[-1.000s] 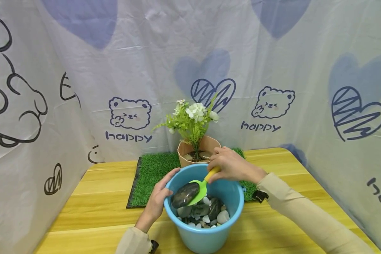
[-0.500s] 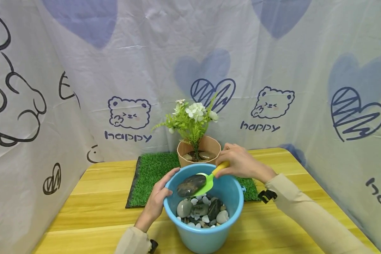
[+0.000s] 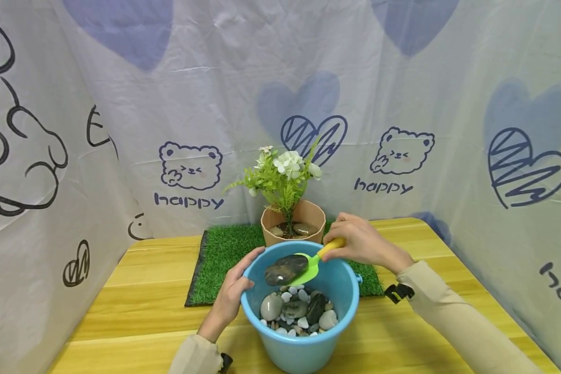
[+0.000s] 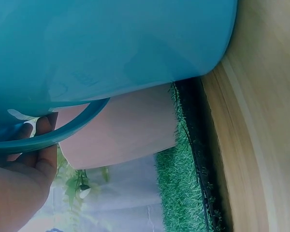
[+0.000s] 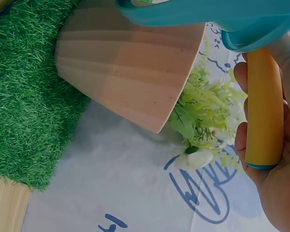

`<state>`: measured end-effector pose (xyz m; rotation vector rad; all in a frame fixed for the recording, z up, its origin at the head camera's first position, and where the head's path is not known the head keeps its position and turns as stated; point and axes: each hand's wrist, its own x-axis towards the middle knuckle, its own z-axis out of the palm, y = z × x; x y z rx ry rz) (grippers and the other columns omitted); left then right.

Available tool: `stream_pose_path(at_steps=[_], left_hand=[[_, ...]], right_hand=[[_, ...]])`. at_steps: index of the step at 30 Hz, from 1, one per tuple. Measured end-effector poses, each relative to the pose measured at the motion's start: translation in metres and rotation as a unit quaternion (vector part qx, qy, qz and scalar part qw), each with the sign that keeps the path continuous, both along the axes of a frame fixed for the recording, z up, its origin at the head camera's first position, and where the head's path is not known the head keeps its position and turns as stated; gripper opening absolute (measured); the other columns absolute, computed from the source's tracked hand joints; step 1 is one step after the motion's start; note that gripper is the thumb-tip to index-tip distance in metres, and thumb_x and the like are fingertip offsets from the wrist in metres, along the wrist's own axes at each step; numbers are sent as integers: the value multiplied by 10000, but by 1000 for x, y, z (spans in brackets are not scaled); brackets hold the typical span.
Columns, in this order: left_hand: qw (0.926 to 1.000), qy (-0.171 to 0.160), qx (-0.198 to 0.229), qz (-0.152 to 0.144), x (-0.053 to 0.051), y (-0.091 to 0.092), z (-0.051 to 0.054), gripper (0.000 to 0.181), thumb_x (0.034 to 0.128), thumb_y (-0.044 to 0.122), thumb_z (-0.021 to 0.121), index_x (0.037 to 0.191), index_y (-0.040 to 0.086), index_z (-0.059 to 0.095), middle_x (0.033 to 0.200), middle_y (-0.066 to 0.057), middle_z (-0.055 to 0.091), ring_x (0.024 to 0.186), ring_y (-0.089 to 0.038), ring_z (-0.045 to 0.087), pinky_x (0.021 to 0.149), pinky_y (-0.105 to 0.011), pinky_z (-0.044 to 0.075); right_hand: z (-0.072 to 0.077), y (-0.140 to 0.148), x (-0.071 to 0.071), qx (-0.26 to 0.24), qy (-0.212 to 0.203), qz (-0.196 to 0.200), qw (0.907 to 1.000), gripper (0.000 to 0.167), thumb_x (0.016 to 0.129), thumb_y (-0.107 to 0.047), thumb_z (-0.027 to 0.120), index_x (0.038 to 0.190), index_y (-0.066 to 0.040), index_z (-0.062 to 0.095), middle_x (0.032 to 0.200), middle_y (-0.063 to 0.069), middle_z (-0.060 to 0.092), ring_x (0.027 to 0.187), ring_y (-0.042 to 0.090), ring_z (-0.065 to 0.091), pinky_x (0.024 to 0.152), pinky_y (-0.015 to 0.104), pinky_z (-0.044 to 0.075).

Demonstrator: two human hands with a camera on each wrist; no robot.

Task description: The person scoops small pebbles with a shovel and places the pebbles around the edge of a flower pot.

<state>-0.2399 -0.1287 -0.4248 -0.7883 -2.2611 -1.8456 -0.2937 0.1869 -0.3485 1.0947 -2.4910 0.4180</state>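
From where I stand, the table (image 3: 112,311) shows yellow wood left and right of the blue bucket (image 3: 301,358), and its far edge runs close to the printed cloth (image 3: 243,78). The bucket stands just in front of the pot (image 5: 125,72), overlapping the front edge of the green mat (image 3: 224,259) from above. Inside the rim, the trowel scoop and its load hang over the stones, near the left wall; I can't tell whether they touch it.

I count one bucket, one trowel (image 3: 312,268), one pot with one flowering plant (image 3: 280,179), and two stones on the soil in the pot. One large dark stone (image 3: 286,270) lies on the scoop. Several larger stones (image 3: 295,309) sit below among pebbles too many to count.

The right hand (image 3: 362,243) has its fingers wrapped around the yellow handle, scoop slanting down. The left hand (image 3: 232,288) grips the bucket's side, thumb at the rim, fingers along the outside.
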Motion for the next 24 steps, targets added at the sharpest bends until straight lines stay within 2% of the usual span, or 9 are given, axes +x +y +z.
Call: stream_pose_path(at_steps=[12,19,24], left_hand=[[10000,-66,26,-39,-1,0,-1,736,774,40,363,1501,150,401,1473,-158,474,1257,-389,535,879,-376,547],[9999,-96,27,-51,-1,0,0,738,775,39,364,1502,155,399,1473,-154,476,1254,-394,540,871,-365,548],[9999,-110,-4,-24,-1,0,0,735,779,41,360,1499,187,402,1472,-147,479,1254,-388,542,877,-398,547]], right_hand=[[-7,9,7,-67,105,-85,9999,240,733,-459,798,908,-297,774,753,-219,561,684,25,342,578,210,316],[-11,13,9,-248,355,-80,9990,227,744,-467,787,898,-301,777,766,-218,577,691,21,338,571,205,311],[-13,11,10,-267,415,-236,9985,225,736,-464,795,881,-293,778,752,-210,566,699,27,346,571,206,318]])
